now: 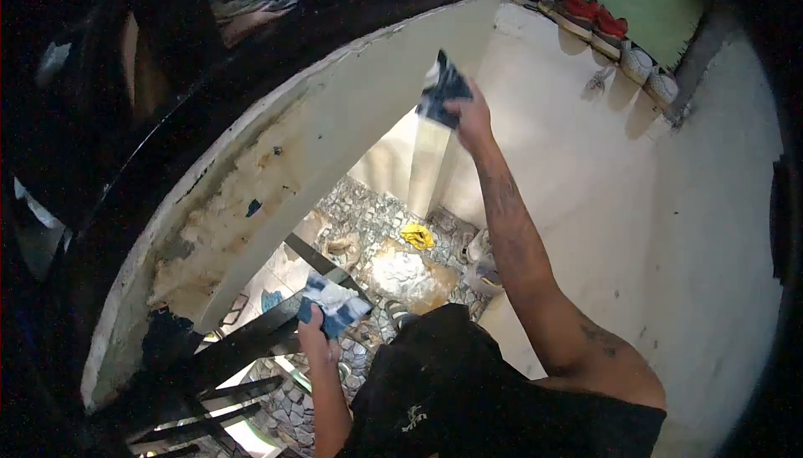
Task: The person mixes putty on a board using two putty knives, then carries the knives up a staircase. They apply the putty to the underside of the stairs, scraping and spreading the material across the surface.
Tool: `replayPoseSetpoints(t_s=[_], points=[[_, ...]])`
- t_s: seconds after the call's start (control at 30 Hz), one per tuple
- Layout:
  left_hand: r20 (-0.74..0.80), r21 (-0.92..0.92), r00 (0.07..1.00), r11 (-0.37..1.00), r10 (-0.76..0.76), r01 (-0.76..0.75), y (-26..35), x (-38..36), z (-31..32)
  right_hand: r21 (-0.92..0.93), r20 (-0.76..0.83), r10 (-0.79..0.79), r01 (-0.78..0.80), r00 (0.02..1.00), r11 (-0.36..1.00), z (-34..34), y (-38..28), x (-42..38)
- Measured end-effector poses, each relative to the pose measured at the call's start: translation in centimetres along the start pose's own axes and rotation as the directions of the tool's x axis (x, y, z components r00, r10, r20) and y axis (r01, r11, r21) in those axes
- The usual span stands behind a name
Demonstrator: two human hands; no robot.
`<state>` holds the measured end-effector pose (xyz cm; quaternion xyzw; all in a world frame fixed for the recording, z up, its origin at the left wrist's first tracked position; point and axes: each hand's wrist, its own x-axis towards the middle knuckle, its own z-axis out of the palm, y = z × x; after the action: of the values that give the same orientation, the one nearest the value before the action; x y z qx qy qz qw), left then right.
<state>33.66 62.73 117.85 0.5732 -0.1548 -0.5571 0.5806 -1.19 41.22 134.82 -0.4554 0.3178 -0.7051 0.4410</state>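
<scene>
Raised in front of the pale wall (355, 90), my right hand (475, 119) pinches a dark blue flat putty spreader (443, 94) smeared with white paste. Lower down on the left, my left hand (316, 341) grips a second flat blue piece (341, 306), with a thick dab of white putty on its upper face. The thumb presses on its left edge. Rough brown and cream worn patches (226, 199) mark the wall's curved lower part, left of my right hand.
Below lies a stone-patterned floor with a white powder heap (403, 276) and a yellow cloth (416, 236). Black metal bars (251, 332) cross at lower left. Red shoes (585, 16) and white shoes (648, 71) line a ledge at upper right. A dark area borders the wall's top edge.
</scene>
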Motion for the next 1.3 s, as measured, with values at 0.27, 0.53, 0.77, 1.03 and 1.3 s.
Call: replayPoseSetpoints(t_s=[0.27,0.53,0.77,1.03,1.3], points=[[0.002,-0.055,0.993,0.991,-0.119,0.119,-0.6,-0.2,-0.5,-0.666,-0.148,-0.447,0.245,0.882,0.704,2.8,5.2,12.1],[0.066,-0.176,0.993,0.979,-0.097,0.108,-1.5,2.5,-3.4,-0.943,-0.069,-0.542,0.122,0.837,0.308,14.6,5.7,1.6],[0.145,-0.126,0.987,0.989,-0.064,0.083,1.3,1.3,-1.0,-0.809,0.123,-0.462,0.358,0.878,0.467,22.1,4.8,-9.2],[0.114,-0.007,0.993,0.999,-0.037,0.038,2.3,-1.0,-1.0,-0.608,-0.136,-0.381,0.227,0.915,0.761,5.6,4.3,-1.4],[0.140,-0.154,0.990,0.988,0.006,0.016,1.6,0.4,-2.4,-0.855,-0.195,-0.425,0.059,0.884,0.515,-0.1,8.6,11.5]])
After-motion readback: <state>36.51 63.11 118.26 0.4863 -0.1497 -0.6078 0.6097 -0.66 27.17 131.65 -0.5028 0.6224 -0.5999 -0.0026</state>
